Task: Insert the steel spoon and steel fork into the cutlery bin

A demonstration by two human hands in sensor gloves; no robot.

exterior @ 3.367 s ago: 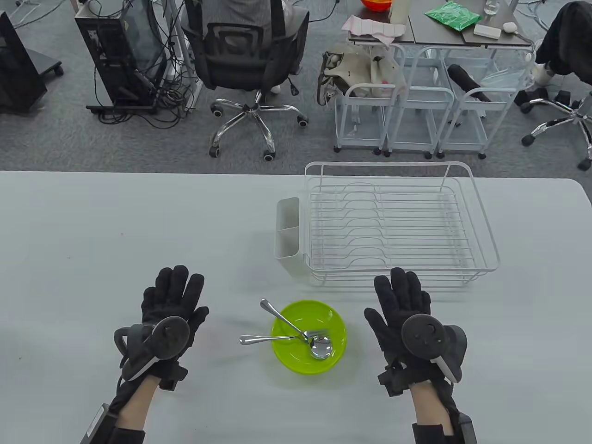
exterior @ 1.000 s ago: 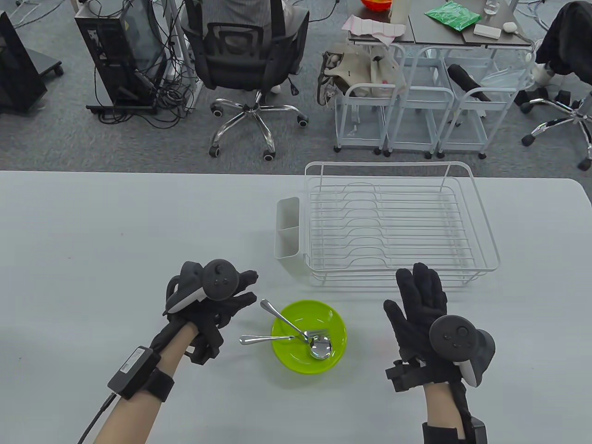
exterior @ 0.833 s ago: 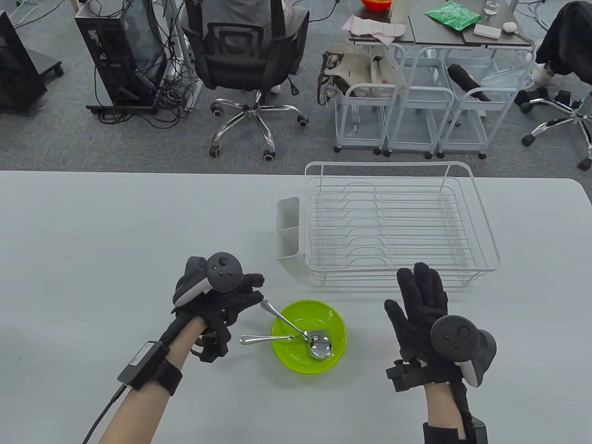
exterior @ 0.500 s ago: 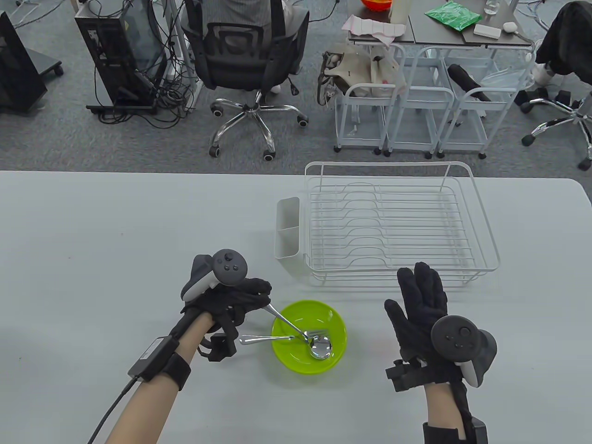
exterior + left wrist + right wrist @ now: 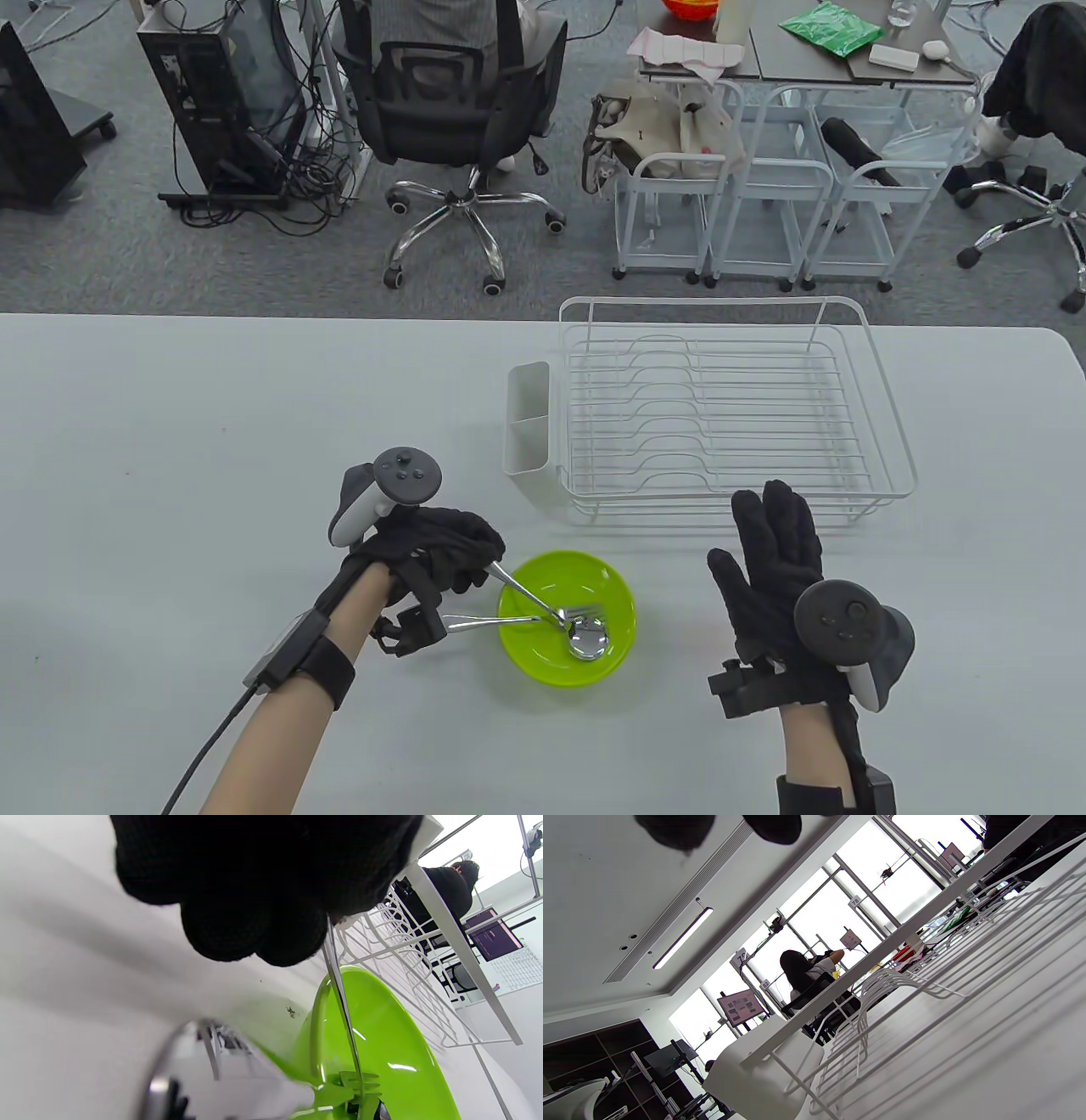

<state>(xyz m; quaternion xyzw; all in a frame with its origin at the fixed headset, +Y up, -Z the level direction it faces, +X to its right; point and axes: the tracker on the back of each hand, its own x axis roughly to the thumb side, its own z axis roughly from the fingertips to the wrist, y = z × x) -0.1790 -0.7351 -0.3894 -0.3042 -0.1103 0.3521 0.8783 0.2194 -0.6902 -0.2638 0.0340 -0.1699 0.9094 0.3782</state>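
**Fingers on the handle at the green bowl**

Fingers of the black-gloved left hand [image 5: 441, 548] curl around the handle end of a shiny steel spoon [image 5: 551, 613], whose bowl lies in the round lime-green plastic bowl [image 5: 611, 586] beside a steel fork [image 5: 509, 621]. The black-gloved right hand [image 5: 776, 560] rests spread flat, right of the bowl. The white plastic cutlery bin [image 5: 528, 437] hangs on the white wire dish rack [image 5: 882, 424], farther back.

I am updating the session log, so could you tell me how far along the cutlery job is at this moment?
Nothing is in the cutlery bin yet. In hand: the left hand grips one steel handle at the green bowl's left rim; that piece's head lies in the bowl. The other piece lies untouched across the bowl, and the right hand rests open on the table. Both spoon and fork remain to be inserted.
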